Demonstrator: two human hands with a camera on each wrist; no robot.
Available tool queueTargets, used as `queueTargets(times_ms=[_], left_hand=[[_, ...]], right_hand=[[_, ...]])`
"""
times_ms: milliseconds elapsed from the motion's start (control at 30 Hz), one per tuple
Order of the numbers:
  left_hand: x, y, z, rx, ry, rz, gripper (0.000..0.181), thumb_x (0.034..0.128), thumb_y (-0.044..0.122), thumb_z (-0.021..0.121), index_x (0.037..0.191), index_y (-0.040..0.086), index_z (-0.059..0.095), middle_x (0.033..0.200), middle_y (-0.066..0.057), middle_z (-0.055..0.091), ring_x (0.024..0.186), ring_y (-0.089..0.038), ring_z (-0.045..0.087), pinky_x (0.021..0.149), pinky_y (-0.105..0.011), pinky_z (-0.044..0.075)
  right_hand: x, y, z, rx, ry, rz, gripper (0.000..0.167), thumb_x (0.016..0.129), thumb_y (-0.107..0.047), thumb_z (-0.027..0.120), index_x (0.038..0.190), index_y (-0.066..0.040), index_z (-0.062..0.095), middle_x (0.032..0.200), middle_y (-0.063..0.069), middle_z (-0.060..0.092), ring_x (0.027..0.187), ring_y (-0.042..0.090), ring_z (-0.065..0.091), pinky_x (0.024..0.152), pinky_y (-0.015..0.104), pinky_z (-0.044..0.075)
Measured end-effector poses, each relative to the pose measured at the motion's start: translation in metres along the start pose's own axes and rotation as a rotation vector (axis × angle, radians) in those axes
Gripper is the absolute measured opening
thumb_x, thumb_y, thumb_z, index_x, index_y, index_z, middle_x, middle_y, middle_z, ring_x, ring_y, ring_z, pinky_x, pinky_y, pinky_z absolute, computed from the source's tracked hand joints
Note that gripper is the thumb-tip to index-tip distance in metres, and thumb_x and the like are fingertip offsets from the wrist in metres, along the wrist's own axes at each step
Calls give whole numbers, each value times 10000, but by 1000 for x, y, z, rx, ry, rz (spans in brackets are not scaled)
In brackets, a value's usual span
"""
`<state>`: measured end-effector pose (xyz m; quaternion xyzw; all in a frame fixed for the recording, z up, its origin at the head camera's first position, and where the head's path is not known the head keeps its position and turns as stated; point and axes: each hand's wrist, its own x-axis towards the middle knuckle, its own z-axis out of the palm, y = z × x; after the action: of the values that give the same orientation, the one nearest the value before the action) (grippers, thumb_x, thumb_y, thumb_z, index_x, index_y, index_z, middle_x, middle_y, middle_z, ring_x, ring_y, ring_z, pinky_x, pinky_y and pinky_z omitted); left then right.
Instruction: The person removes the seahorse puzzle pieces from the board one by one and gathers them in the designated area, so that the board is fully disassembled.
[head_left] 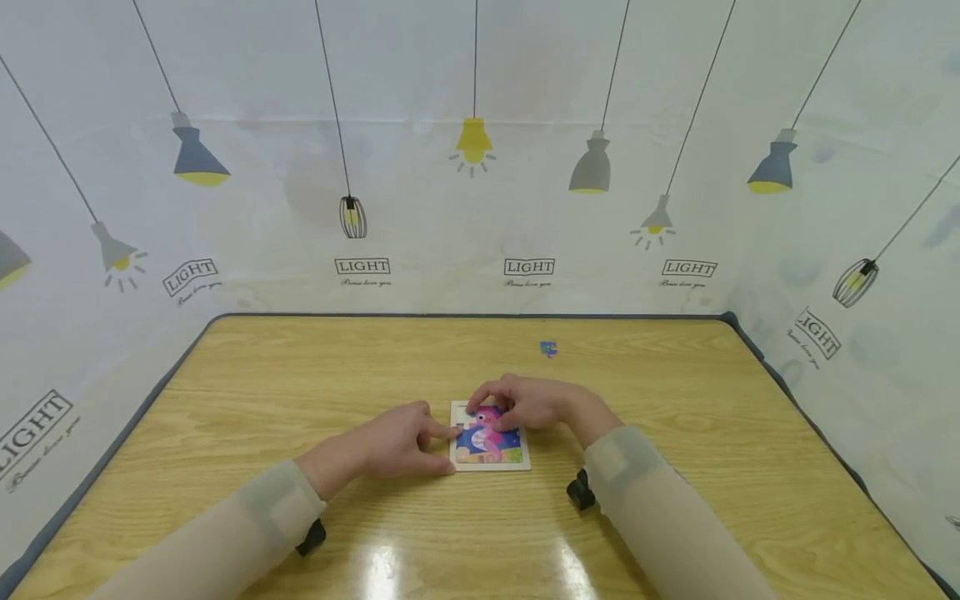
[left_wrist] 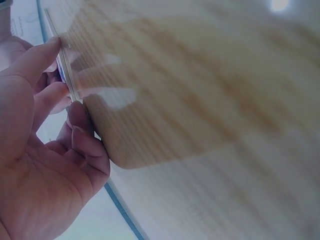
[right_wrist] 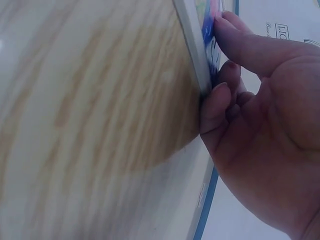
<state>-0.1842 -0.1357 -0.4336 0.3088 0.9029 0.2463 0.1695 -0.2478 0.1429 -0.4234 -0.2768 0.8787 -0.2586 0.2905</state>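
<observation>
A small jigsaw puzzle (head_left: 491, 467) with a pale frame and a pink sea creature on blue lies flat on the table. My left hand (head_left: 401, 437) is at its left side, index fingertip on the left edge and thumb by the near left corner; the left wrist view shows these fingers against the thin board edge. Over the upper part, the curved thumb and index finger of my right hand (head_left: 536, 400) pinch at a pink puzzle piece (head_left: 483, 417), the creature's head. A pale patch of backing shows beside it. The right fingers partly cover the picture.
One loose blue puzzle piece (head_left: 548, 349) lies farther back on the wooden table (head_left: 300, 367), right of the board. Dark edging (head_left: 472, 315) borders the tabletop. A wall covering (head_left: 412, 167) printed with lamps surrounds it on three sides.
</observation>
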Motion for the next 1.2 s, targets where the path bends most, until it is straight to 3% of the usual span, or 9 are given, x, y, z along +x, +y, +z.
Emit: queueTargets(times_ms=[367,700,1200], left_hand=[[0,-1,0,-3,6,9,579,974,453,827,1479,199,702,898,-32,506,791,-157,448,688,-298,356],[0,-3,1,-10,0,-8,580,979,464,821,1488,216,695,907,-31,503,799,-162,446,687,-302,350],[1,-4,3,2,15,25,584,973,450,827,1479,185,701,897,-31,514,787,-149,440,680,-290,353]], right_hand=[[7,-4,-4,-14,-38,56,340,1078,-136,680,1276,-412,680,1307,53,547,1236,281,495,1146,515,398],[8,-4,-4,-3,-42,64,322,1071,-151,701,1255,-413,664,1334,58,550,1252,294,496,1158,531,393],[5,1,0,13,10,-13,321,1061,-180,731,1325,-330,628,1148,56,550,1091,239,512,1007,423,397]])
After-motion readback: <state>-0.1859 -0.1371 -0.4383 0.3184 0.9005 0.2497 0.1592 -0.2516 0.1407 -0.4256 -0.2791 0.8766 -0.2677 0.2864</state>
